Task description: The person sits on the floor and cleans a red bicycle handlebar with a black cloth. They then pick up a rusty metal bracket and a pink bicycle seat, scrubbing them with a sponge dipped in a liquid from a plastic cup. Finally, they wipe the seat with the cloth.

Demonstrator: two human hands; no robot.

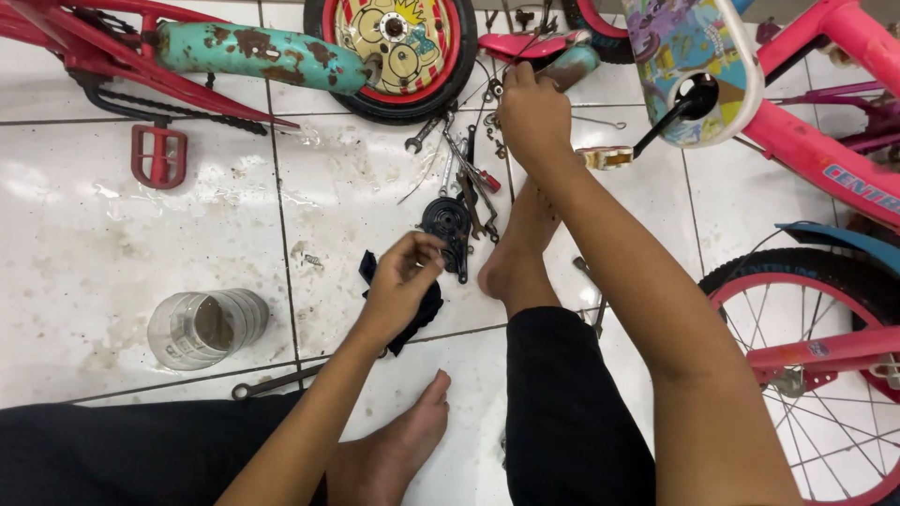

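My left hand (403, 276) hovers over a dark cloth (424, 309) on the white tiled floor, fingers pinched together on something too small to make out. Just beyond it lies a black round bicycle part (444, 220). My right hand (532, 112) reaches far forward into a scatter of wrenches and small tools (469, 173), its fingers curled down at the far end of the pile near a teal-and-pink bicycle piece (565, 64). What the right fingers hold is hidden by the hand. My bare feet rest on the floor between my arms.
A rusty teal and red child's bicycle (253, 52) lies at the top left, with a red pedal (157, 155). A pink bicycle (825, 122) and its wheel (825, 375) crowd the right. A clear plastic jar (206, 326) lies on its side left; a wrench (277, 382) is near my leg.
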